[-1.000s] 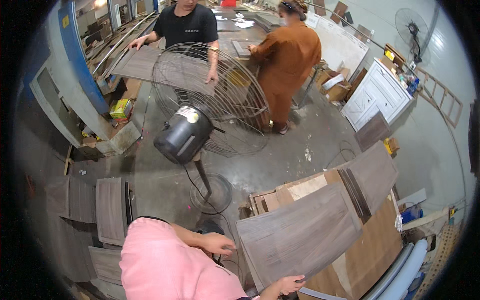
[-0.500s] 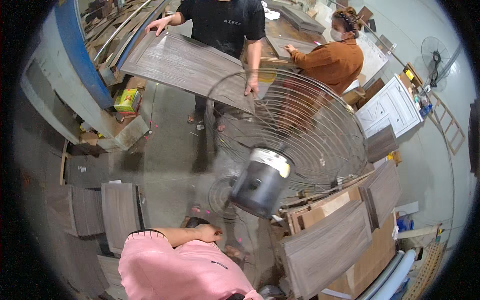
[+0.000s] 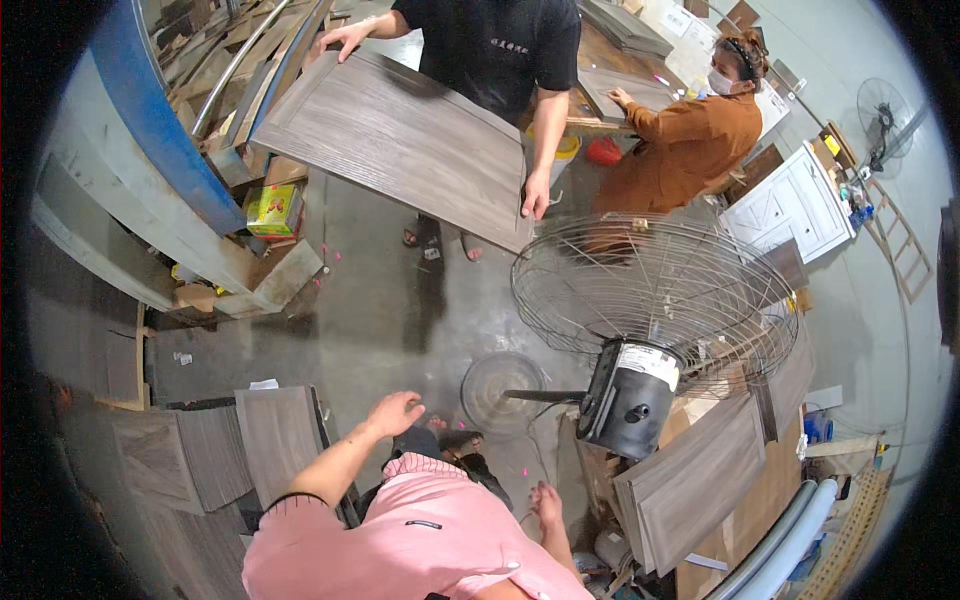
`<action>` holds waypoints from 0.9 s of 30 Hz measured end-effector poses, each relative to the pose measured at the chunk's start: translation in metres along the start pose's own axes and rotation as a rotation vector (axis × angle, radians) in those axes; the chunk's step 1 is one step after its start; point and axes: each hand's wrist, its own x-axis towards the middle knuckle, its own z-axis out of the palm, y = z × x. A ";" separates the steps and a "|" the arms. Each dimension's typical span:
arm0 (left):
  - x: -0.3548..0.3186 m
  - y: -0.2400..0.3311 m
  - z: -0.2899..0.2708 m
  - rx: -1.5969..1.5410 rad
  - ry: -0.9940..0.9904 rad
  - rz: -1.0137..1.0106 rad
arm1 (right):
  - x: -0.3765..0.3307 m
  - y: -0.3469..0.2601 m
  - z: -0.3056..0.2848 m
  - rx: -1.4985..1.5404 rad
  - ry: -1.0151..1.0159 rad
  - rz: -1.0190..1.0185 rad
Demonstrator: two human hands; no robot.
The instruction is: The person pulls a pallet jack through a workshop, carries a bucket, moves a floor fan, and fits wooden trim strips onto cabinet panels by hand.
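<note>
My left hand [image 3: 396,412] is held out in front of me above the floor, its fingers loosely stretched and holding nothing. Low on my right side, my right hand [image 3: 546,505] has its fingers apart and is bare too. Ahead of me, a person in a black shirt grips a grey wood-grain cabinet panel [image 3: 400,145] by two edges, tilted and well beyond my reach. Between that panel and my right hand stands a large pedestal fan [image 3: 632,405] with a wire cage, a black motor housing and a round base [image 3: 503,388].
Grey panels [image 3: 278,440] stand stacked at my left. More panels [image 3: 690,480] lean on a wooden stack at my right. A blue post [image 3: 150,110] rises at the far left. Another person [image 3: 690,140] in brown works at a bench. A white cabinet [image 3: 788,205] stands far right.
My left hand has reached forward, and my right hand has come into view. The fan appears farther right as my view turned. The other person's panel now shows more face-on.
</note>
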 end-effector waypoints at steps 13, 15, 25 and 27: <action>0.110 0.110 -0.140 -0.011 0.374 0.341 | -0.001 0.038 0.007 0.030 0.039 0.044; 0.146 0.138 -0.173 0.169 0.432 0.376 | -0.011 0.057 0.000 0.052 0.081 0.093; 0.232 0.200 -0.183 0.457 0.200 -0.082 | 0.033 0.156 -0.012 0.091 0.046 0.170; 0.215 0.200 -0.199 0.421 0.215 -0.144 | 0.033 0.146 -0.014 0.087 0.059 0.161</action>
